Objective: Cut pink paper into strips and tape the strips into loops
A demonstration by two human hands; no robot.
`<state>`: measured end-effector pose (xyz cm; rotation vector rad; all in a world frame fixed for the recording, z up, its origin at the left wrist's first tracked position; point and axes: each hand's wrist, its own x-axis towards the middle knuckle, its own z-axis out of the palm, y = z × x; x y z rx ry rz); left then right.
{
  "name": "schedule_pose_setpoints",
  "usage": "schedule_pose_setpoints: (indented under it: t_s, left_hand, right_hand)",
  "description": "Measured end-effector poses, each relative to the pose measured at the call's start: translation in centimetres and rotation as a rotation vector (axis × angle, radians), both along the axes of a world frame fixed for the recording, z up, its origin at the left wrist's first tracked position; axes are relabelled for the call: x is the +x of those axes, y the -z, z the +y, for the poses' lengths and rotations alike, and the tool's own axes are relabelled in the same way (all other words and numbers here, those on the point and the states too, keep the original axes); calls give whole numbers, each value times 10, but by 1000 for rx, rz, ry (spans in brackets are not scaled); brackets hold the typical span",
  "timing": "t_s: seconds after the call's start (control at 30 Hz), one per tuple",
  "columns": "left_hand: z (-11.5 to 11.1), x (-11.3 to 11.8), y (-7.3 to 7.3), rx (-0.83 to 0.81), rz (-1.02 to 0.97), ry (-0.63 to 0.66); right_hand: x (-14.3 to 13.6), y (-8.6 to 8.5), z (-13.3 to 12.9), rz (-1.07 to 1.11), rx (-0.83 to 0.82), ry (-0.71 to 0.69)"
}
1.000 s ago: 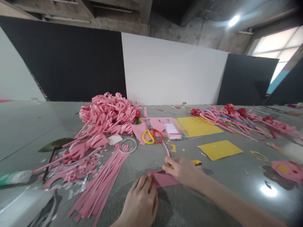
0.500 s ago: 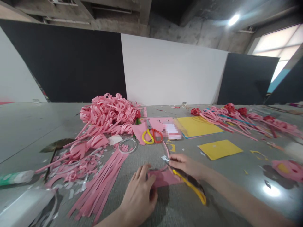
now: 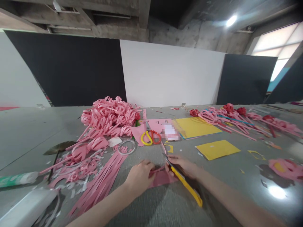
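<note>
A small pink paper sheet lies on the grey floor between my two hands. My left hand bends over its left end, the fingers drawn together at a thin pink strip along the top edge; what they grip is too small to make out. My right hand is closed on a yellow and black cutter, its tip pointing up and left. The right fingertips also touch the sheet's top edge. Scissors with yellow and red handles lie beyond the hands, beside a phone.
A pink paper-strip heap and cut strips lie left, near a tape roll. Yellow sheets are to the right, with pink and red paper flowers behind. A glue bottle and white box sit front left.
My left hand has moved forward, its fingers drawing in at the sheet's top edge. My right hand and the cutter have shifted slightly, and the white piece at the cutter's tip no longer shows.
</note>
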<state>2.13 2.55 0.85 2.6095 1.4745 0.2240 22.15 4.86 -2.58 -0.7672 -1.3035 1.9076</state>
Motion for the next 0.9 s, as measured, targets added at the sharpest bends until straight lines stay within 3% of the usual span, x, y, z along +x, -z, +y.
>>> schedule_pose_setpoints:
  t_s: [0.4, 0.9]
  left_hand:
    - [4, 8, 14, 70, 56, -51]
    - [-2, 0, 7, 80, 75, -41]
  right_hand:
    - [-1, -2, -1, -3, 13, -19]
    - [1, -1, -2, -130, 45, -33]
